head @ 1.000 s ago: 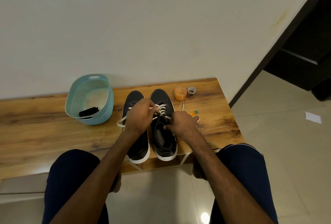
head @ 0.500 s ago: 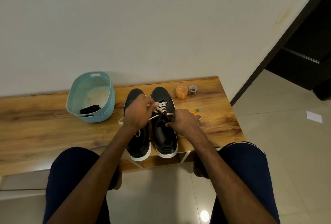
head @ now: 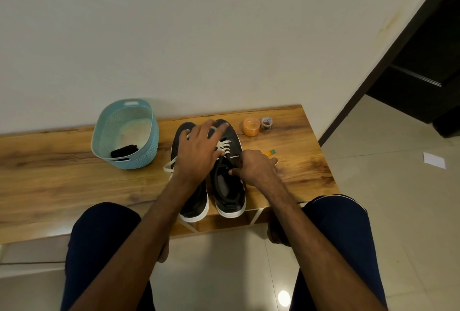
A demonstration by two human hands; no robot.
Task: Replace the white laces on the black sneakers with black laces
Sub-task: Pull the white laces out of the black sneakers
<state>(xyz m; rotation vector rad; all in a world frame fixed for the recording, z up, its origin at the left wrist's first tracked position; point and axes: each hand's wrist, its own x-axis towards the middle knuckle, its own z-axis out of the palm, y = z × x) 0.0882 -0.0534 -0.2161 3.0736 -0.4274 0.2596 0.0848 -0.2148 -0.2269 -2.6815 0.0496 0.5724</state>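
Note:
Two black sneakers with white soles stand side by side on the wooden bench [head: 62,161]: the left sneaker [head: 195,202] and the right sneaker [head: 227,191]. White laces [head: 225,146] cross the right sneaker's eyelets. My left hand [head: 199,151] reaches over both shoes with its fingers stretched toward the toes, and a white lace strand passes between those fingers. My right hand [head: 254,167] grips the right sneaker's side by the eyelets, thumb inside, and a lace strand runs to it. Black laces [head: 124,150] lie in the teal basket [head: 149,141].
A loose white lace loop [head: 169,165] hangs left of the left sneaker. An orange tub [head: 251,126], a small jar [head: 266,124] and a small orange-green item [head: 270,152] sit on the bench's right end. My knees are below the bench edge. A paper [head: 434,160] lies on the floor.
My left hand has gone from a pinch near the laces to a spread reach toward the toes, drawing a lace strand with it. My right hand stays at the eyelets.

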